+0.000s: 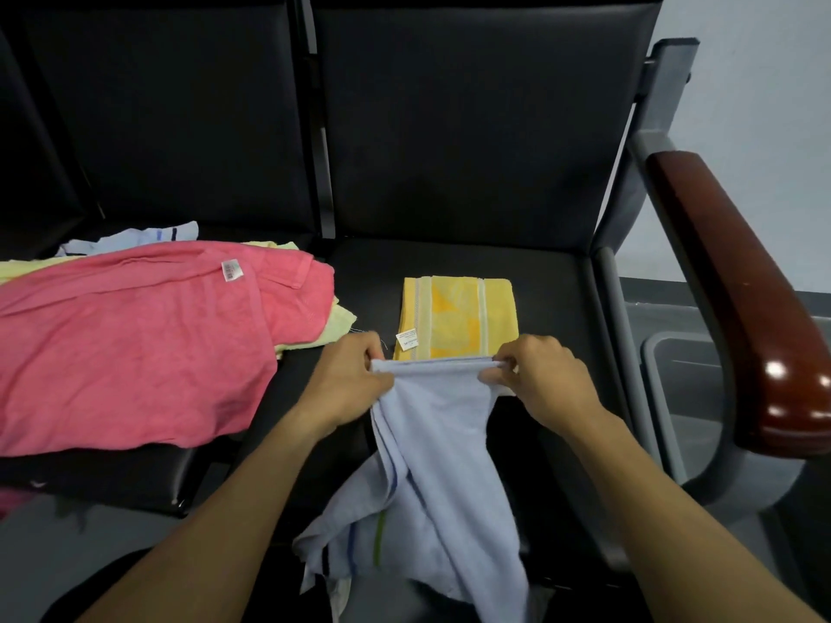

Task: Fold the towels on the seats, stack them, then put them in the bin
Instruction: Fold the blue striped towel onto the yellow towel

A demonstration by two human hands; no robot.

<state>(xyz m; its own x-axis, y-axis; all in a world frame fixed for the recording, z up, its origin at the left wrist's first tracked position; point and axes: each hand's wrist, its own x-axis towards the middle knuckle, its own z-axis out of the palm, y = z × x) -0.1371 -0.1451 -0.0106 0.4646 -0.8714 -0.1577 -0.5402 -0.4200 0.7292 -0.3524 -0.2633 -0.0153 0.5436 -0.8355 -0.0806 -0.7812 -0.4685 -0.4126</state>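
Observation:
A pale blue towel [431, 442] hangs in front of the right seat, its top edge stretched between my hands. My left hand [350, 379] pinches the left corner and my right hand [539, 375] pinches the right corner. The lower part of the towel droops in loose folds toward the floor. A folded yellow towel [458, 317] with a white label lies flat on the right seat [553, 299], just beyond my hands. On the left seat a pink towel [135, 344] lies spread over a pale yellow towel [337, 326] and a light blue striped towel [135, 238].
Black padded backrests [472, 119] rise behind both seats. A dark wooden armrest [737, 290] on a grey metal frame bounds the right seat. A grey bin [674, 384] stands on the floor to the right, under the armrest.

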